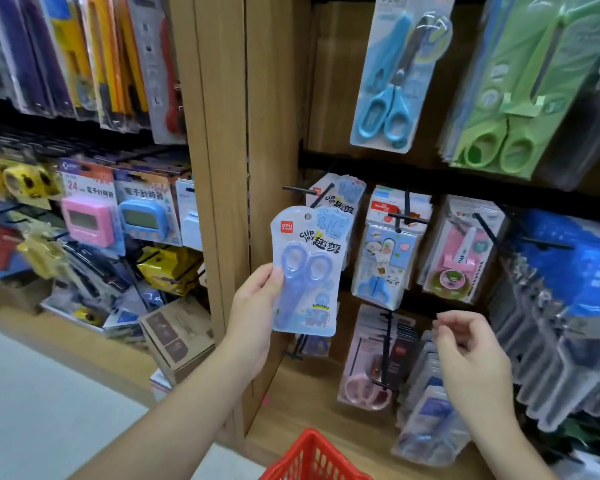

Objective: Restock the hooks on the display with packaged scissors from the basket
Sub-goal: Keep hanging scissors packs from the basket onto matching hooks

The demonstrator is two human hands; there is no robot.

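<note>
- Scissors pack [305, 271]: 1 lilac-blue pair in a clear blister on a pale card. It is upright and held in front of the display's lower row, with its hang hole just below the hook and not on it.
- Left hand [257, 303]: grips the pack's left edge with the thumb pressed on the front. The other fingers are behind the card, hidden.
- Right hand [471, 351]: lower and to the right, well apart from the pack. The fingers are loosely curled, thumb and forefinger close together, holding nothing.
- Hook [298, 189]: black, jutting from the rail. A matching pack [343, 195] hangs behind, largely covered by the held one.
- Basket [312, 459]: red. Only 1 corner of the rim shows at the bottom edge, and its contents are out of view.
- Upper row: blue scissors [392, 98] and green scissors [499, 143], both cut off at the top, the green ones blurred.
- Left bay: pink timer [89, 221] and blue timer [142, 218]. The surrounding goods are too blurred to identify.
</note>
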